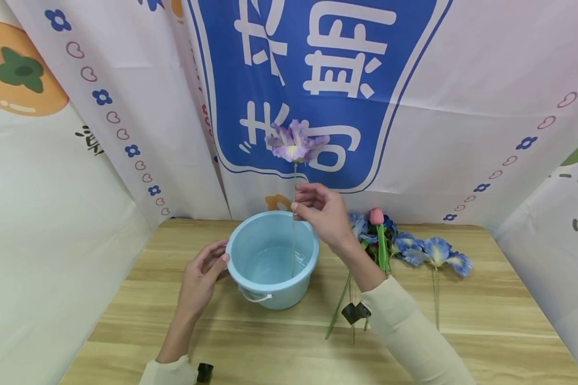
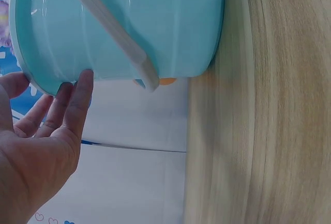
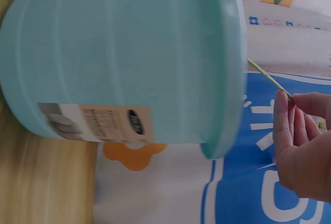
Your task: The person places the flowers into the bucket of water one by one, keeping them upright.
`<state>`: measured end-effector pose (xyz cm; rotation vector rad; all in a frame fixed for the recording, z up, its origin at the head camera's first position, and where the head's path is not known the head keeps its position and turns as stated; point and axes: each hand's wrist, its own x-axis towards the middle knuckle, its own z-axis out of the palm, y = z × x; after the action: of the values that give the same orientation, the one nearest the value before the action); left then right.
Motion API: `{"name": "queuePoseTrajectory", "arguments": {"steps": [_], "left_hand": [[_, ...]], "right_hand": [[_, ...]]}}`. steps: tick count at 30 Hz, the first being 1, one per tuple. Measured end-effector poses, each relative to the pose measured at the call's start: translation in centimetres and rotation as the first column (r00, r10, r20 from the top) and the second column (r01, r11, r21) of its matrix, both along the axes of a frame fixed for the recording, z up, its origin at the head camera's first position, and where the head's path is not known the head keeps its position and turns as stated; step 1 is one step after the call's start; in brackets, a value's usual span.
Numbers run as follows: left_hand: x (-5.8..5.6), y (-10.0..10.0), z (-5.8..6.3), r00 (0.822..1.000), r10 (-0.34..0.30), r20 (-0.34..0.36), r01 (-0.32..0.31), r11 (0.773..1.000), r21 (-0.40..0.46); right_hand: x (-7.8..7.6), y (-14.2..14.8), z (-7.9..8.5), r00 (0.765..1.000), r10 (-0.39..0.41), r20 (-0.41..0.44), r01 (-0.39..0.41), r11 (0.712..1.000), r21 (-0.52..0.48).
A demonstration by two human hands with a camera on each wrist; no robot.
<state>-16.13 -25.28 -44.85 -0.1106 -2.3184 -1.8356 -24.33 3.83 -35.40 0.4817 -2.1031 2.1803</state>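
A light blue bucket (image 1: pixel 281 298) stands upright on the wooden table, its white handle (image 2: pixel 116 35) hanging down the side. My left hand (image 1: pixel 201 278) holds the bucket's rim at the left, thumb at the lip and fingers against the outside. Between thumb and fingers of my right hand (image 1: pixel 326 214) is the thin stem of a purple artificial iris (image 1: pixel 295 143). The bloom stands above that hand, and the lower stem (image 3: pixel 269 77) reaches down inside the bucket. In the right wrist view, the hand hides most of the bloom.
To the bucket's right lie several artificial flowers: a pink tulip (image 1: pixel 377 216), blue blooms and a blue iris (image 1: pixel 436 250) with its stem toward the front. A printed cloth (image 1: pixel 443 155) hangs behind the table (image 1: pixel 289 347).
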Motion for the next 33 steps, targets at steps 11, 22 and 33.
{"name": "queuePoseTrajectory", "arguments": {"steps": [11,22,33], "left_hand": [[0.0,0.0,-0.2,1.000,-0.017,-0.005,0.018,0.997,0.073],[-0.3,0.0,-0.4,1.000,-0.007,0.001,0.007,0.997,0.073],[-0.1,0.0,-0.4,1.000,-0.008,-0.004,0.008,0.997,0.072]], "right_hand": [[-0.5,-0.9,-2.0,0.997,0.033,0.070,-0.036,0.999,0.038],[-1.2,-2.6,-3.1,0.993,0.096,0.064,-0.103,0.987,0.122],[-1.3,-4.2,-3.0,0.988,0.129,0.080,-0.144,0.965,0.218]]}}
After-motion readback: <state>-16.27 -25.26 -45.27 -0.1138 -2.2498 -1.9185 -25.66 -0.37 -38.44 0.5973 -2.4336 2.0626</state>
